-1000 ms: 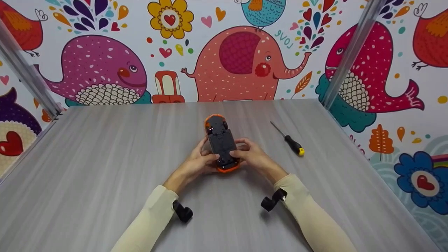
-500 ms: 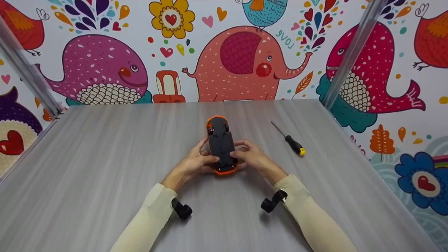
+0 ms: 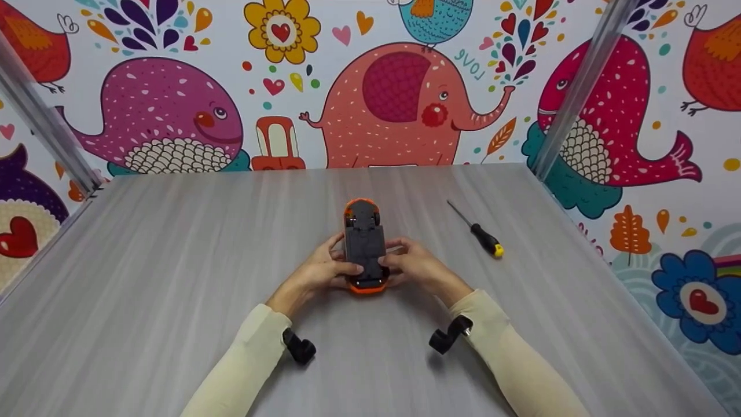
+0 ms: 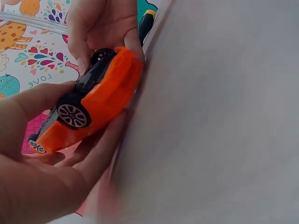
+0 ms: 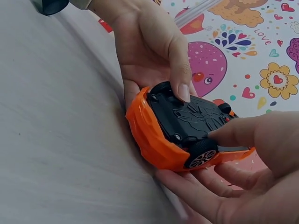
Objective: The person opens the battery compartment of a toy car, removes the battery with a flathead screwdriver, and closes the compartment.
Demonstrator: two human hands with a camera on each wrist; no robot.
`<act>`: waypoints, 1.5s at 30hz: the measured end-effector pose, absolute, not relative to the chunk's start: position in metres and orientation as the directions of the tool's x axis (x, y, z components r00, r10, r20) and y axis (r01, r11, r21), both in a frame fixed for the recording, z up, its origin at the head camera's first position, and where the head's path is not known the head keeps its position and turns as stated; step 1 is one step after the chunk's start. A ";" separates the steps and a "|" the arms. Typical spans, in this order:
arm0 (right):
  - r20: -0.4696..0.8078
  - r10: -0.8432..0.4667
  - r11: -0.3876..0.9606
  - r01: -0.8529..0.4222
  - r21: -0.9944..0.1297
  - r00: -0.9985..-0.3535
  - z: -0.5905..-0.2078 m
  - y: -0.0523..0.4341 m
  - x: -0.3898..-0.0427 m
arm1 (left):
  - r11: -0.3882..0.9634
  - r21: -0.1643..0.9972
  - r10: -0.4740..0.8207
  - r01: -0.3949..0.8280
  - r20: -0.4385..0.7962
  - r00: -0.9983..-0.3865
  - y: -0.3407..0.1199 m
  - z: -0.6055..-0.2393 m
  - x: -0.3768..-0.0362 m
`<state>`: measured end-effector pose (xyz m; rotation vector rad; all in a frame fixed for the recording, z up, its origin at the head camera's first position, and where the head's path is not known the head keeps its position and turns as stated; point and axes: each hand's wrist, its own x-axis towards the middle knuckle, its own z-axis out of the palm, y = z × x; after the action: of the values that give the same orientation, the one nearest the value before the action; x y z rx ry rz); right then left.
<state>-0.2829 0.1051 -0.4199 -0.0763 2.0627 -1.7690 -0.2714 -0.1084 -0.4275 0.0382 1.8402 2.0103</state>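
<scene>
1. Orange toy car (image 3: 365,246) found at table (image 3: 173,260) centre, upside down, black underside up, nose toward 12 o'clock; lower edge touching or just above the surface – cannot tell which.
2. Left hand (image 3: 321,271) curled round the car from 9 o'clock, thumb pressed on the chassis near the rear.
3. Right hand (image 3: 418,265) gripping from 3 o'clock, thumb on the chassis, fingers wrapped under the body.
4. Screwdriver (image 3: 479,231) lying at 2 o'clock of the car, well apart, untouched.
5. Risk judged: smooth plastic shell held at one end only – uneven thumb pressure likely to tip or twist the car out of grip.
</scene>
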 end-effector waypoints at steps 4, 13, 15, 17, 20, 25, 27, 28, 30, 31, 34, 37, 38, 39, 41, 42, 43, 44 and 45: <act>-0.286 -0.304 0.181 0.240 -0.954 -0.909 -0.420 0.104 -0.283 | -0.007 0.958 0.303 -0.286 -0.270 -0.914 -0.108 -0.427 -0.270; -0.268 -0.269 0.169 0.228 -0.959 -0.925 -0.414 0.108 -0.285 | 0.047 0.957 0.300 -0.286 -0.286 -0.910 -0.107 -0.426 -0.270; -0.245 -0.263 0.164 0.207 -0.964 -0.933 -0.412 0.110 -0.286 | 0.052 0.955 0.300 -0.293 -0.295 -0.907 -0.107 -0.426 -0.270; -0.218 -0.257 0.172 0.178 -0.969 -0.941 -0.411 0.111 -0.286 | 0.058 0.953 0.300 -0.298 -0.302 -0.905 -0.107 -0.426 -0.270; -0.198 -0.248 0.196 0.151 -0.969 -0.948 -0.409 0.111 -0.286 | 0.062 0.951 0.304 -0.303 -0.307 -0.902 -0.107 -0.427 -0.271; -0.192 -0.243 0.214 0.140 -0.967 -0.951 -0.405 0.108 -0.285 | 0.057 0.954 0.300 -0.295 -0.298 -0.906 -0.108 -0.429 -0.272; -0.182 -0.241 0.227 0.127 -0.966 -0.953 -0.404 0.108 -0.284 | 0.060 0.957 0.304 -0.284 -0.289 -0.908 -0.108 -0.429 -0.272; -0.177 -0.236 0.238 0.119 -0.964 -0.955 -0.404 0.108 -0.284 | 0.066 0.958 0.305 -0.280 -0.287 -0.908 -0.107 -0.429 -0.272; -0.161 -0.229 0.265 0.098 -0.959 -0.960 -0.402 0.108 -0.284 | 0.085 0.961 0.306 -0.265 -0.278 -0.911 -0.107 -0.428 -0.271; -0.148 -0.226 0.281 0.081 -0.956 -0.963 -0.402 0.107 -0.284 | 0.097 0.962 0.305 -0.255 -0.272 -0.913 -0.107 -0.428 -0.271; -0.113 -0.224 0.333 0.033 -0.943 -0.968 -0.399 0.105 -0.286 | 0.117 0.959 0.293 -0.257 -0.280 -0.914 -0.107 -0.426 -0.271; -0.083 -0.239 0.370 -0.012 -0.929 -0.968 -0.397 0.101 -0.289 | 0.112 0.956 0.291 -0.270 -0.292 -0.911 -0.106 -0.426 -0.271; -0.077 -0.245 0.380 -0.023 -0.925 -0.966 -0.397 0.100 -0.290 | 0.110 0.955 0.291 -0.277 -0.297 -0.910 -0.106 -0.426 -0.271; -0.073 -0.248 0.388 -0.031 -0.921 -0.966 -0.396 0.098 -0.291 | 0.106 0.954 0.294 -0.279 -0.298 -0.908 -0.106 -0.426 -0.271; -0.070 -0.253 0.403 -0.040 -0.914 -0.965 -0.395 0.095 -0.294 | 0.097 0.954 0.300 -0.284 -0.300 -0.906 -0.105 -0.426 -0.271; -0.071 -0.253 0.406 -0.040 -0.913 -0.965 -0.394 0.093 -0.295 | 0.092 0.952 0.299 -0.292 -0.306 -0.904 -0.105 -0.426 -0.271; -0.073 -0.248 0.414 -0.038 -0.910 -0.966 -0.393 0.091 -0.295 | 0.088 0.952 0.302 -0.292 -0.305 -0.903 -0.105 -0.426 -0.271; -0.064 -0.246 0.422 -0.048 -0.905 -0.967 -0.392 0.090 -0.296 | 0.084 0.953 0.306 -0.291 -0.302 -0.903 -0.105 -0.426 -0.270; -0.056 -0.242 0.428 -0.055 -0.902 -0.969 -0.392 0.088 -0.297 | 0.078 0.953 0.311 -0.293 -0.302 -0.901 -0.106 -0.426 -0.270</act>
<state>-0.2965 0.0883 -0.3917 -0.2622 2.5010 -1.5691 -0.2702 -0.1055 -0.4263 0.0179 1.9328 1.8753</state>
